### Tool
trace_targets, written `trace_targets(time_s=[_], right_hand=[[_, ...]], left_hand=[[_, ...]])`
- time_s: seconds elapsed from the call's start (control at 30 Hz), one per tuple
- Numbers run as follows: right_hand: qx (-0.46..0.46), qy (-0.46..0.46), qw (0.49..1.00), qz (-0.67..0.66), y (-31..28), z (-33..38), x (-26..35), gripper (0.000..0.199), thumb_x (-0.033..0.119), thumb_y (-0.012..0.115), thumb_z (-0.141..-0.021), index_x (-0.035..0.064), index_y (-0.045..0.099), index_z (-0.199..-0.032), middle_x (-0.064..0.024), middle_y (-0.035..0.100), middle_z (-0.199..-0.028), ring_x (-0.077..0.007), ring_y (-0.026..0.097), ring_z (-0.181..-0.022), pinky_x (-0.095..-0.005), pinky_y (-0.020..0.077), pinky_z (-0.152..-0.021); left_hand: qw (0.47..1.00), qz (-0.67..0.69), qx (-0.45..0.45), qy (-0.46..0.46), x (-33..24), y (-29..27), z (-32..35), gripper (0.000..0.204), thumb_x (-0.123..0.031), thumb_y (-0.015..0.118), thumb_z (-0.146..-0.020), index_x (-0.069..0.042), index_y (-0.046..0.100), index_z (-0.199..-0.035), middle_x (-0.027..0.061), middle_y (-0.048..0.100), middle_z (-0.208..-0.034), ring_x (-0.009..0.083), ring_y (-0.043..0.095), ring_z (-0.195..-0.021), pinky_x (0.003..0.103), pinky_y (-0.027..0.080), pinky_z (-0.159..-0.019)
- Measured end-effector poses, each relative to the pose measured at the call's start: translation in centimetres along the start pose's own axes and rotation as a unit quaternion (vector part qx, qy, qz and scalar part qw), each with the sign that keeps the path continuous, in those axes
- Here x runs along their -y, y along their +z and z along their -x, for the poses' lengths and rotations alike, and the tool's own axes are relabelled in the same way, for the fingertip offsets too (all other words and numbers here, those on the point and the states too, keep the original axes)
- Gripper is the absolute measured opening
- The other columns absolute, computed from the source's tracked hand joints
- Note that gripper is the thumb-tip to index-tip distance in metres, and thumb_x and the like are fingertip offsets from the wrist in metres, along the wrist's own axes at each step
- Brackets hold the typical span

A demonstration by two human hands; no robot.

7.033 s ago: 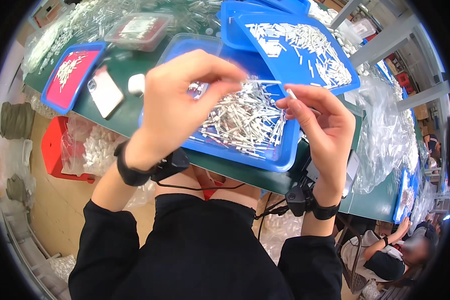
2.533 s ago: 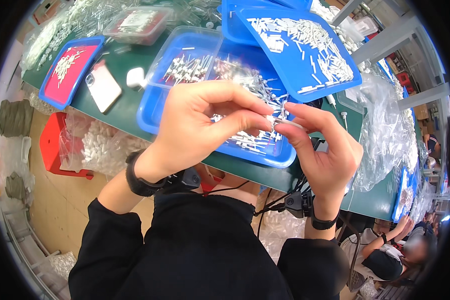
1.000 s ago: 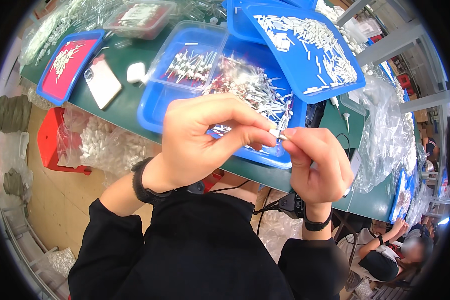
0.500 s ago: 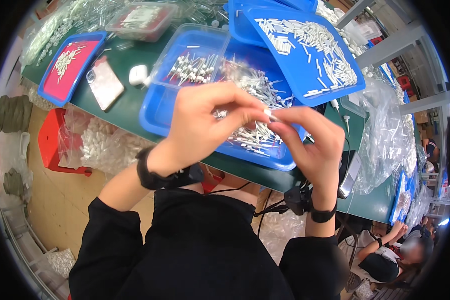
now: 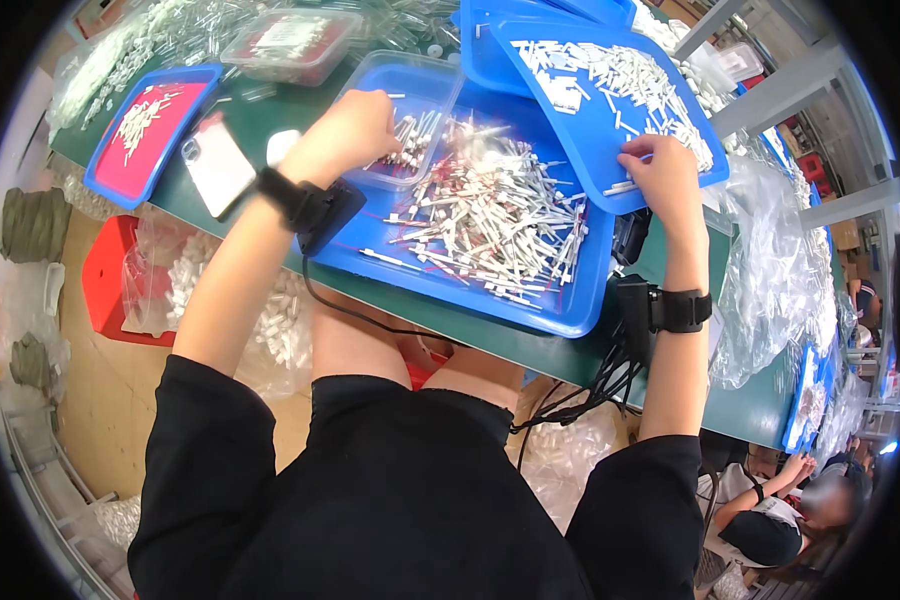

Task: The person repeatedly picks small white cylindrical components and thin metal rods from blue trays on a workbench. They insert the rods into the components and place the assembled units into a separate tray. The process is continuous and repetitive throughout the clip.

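Note:
My left hand reaches into a clear plastic box that holds small white and dark pieces; its fingertips are hidden behind the knuckles. The box sits in the far left corner of a large blue tray heaped with thin white sticks. My right hand rests on the near edge of a second blue tray, which overlaps the first and is strewn with short white tubes. Its fingers pinch one white tube at that edge. Both wrists wear black bands with cables.
On the green table lie a phone, a small blue tray with a red liner and a clear box with red contents. Plastic bags pile up at right. A red stool stands left. Another person works at lower right.
My hands were together over the large tray, working one small piece. They have parted: the left went up-left into the clear box, the right went up-right to the tube tray.

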State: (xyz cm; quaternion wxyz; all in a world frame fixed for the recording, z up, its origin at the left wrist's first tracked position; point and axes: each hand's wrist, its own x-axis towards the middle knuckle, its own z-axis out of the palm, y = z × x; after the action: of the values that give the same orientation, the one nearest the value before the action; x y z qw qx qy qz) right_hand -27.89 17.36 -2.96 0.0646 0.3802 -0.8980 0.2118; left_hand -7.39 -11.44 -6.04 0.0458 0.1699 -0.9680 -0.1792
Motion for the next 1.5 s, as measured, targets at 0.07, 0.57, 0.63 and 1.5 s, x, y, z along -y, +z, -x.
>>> trace_targets(time_s=[0.07, 0.57, 0.63, 1.5], right_hand=[[-0.001, 0.011, 1.0, 0.014, 0.4, -0.3, 0.0, 0.02, 0.014, 0.067, -0.074, 0.0021, 0.071, -0.089, -0.0176, 0.069, -0.082, -0.0331, 0.067, -0.082, -0.0392, 0.0517, -0.077], [-0.084, 0.118, 0.987, 0.067, 2.3, -2.2, -2.2, 0.023, 0.018, 0.069, -0.075, 0.0028, 0.07, -0.092, -0.0117, 0.069, -0.083, -0.0262, 0.067, -0.079, -0.0361, 0.0513, -0.074], [-0.097, 0.122, 0.984, 0.082, 2.4, -2.4, -2.1, 0.023, 0.014, 0.069, -0.076, 0.0031, 0.069, -0.096, -0.012, 0.069, -0.084, -0.0267, 0.067, -0.08, -0.0368, 0.0512, -0.074], [0.026, -0.056, 0.855, -0.514, -3.2, 11.0, 13.0, 0.014, -0.001, 0.061, -0.087, -0.0039, 0.06, -0.101, -0.0088, 0.068, -0.085, -0.0133, 0.067, -0.081, -0.0244, 0.0514, -0.072]], left_hand=[[0.998, -0.008, 0.045, -0.041, -0.8, -0.2, -0.3, 0.019, -0.013, 0.074, -0.07, 0.001, 0.069, -0.081, 0.0153, 0.067, -0.073, 0.0247, 0.066, -0.065, 0.033, 0.051, -0.062], [0.976, 0.162, -0.145, -0.028, -2.1, -1.9, 1.3, 0.024, -0.02, 0.075, -0.074, 0.0, 0.065, -0.085, 0.0107, 0.068, -0.075, 0.0166, 0.066, -0.07, 0.03, 0.051, -0.065], [0.974, 0.166, -0.152, -0.034, -1.9, -1.9, 1.4, 0.024, -0.018, 0.075, -0.075, 0.0, 0.067, -0.088, 0.0103, 0.069, -0.077, 0.0148, 0.066, -0.072, 0.029, 0.051, -0.066], [0.611, 0.781, -0.062, 0.115, -12.5, -1.9, 9.5, 0.015, -0.018, 0.045, -0.101, -0.007, 0.051, -0.109, 0.0264, 0.058, -0.121, 0.032, 0.061, -0.109, 0.04, 0.048, -0.095]])
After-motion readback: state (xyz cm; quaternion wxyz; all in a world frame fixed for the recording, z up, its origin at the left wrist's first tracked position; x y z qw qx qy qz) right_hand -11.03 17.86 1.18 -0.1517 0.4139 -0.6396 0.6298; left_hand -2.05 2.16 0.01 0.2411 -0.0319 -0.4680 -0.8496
